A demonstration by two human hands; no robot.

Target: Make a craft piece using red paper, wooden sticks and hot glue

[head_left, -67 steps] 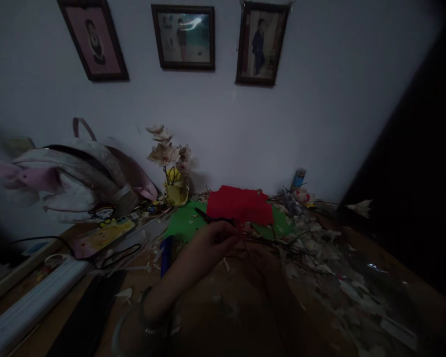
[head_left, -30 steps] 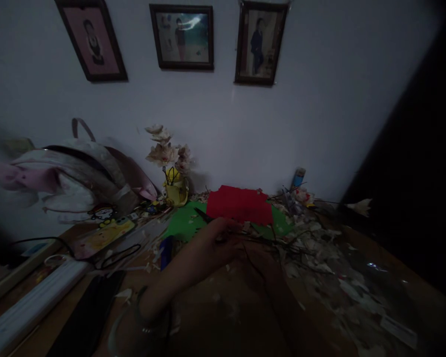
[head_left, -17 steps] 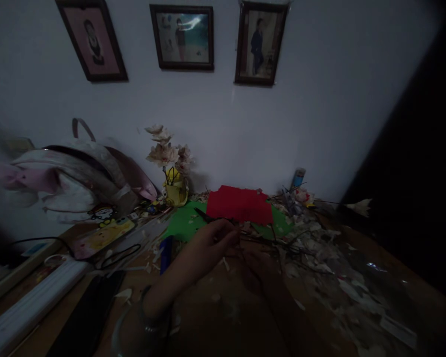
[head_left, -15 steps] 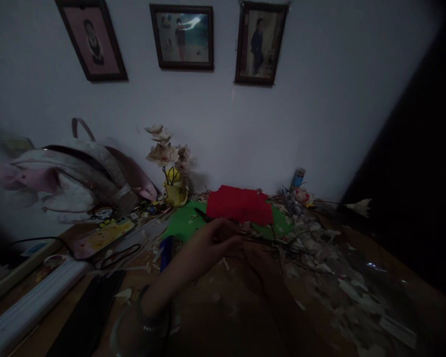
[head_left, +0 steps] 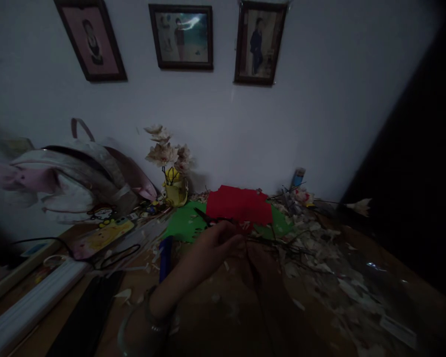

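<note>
My left hand [head_left: 217, 248] is over the middle of the table, its fingers pinched together at something too small and dark to name. Close against its fingertips is my right hand [head_left: 258, 263], in shadow, with closed fingers and a thin dark strand running down from them. Dark scissors [head_left: 204, 216] lie just beyond my left hand, on green paper [head_left: 184, 221]. Behind both hands lies red paper [head_left: 238, 203]. Thin dark stems [head_left: 293, 246] rest to the right of my fingers.
Paper scraps [head_left: 319, 248] litter the right side. A blue object [head_left: 165, 255] lies beside my left forearm. Further left are a phone case [head_left: 104, 238], a long white box [head_left: 37, 302] and a backpack [head_left: 78, 183]. Paper flowers stand in a yellow pot [head_left: 175, 194].
My left hand has shifted slightly right and down, uncovering more of the scissors. My right hand has turned a little, its fingers still near my left fingertips.
</note>
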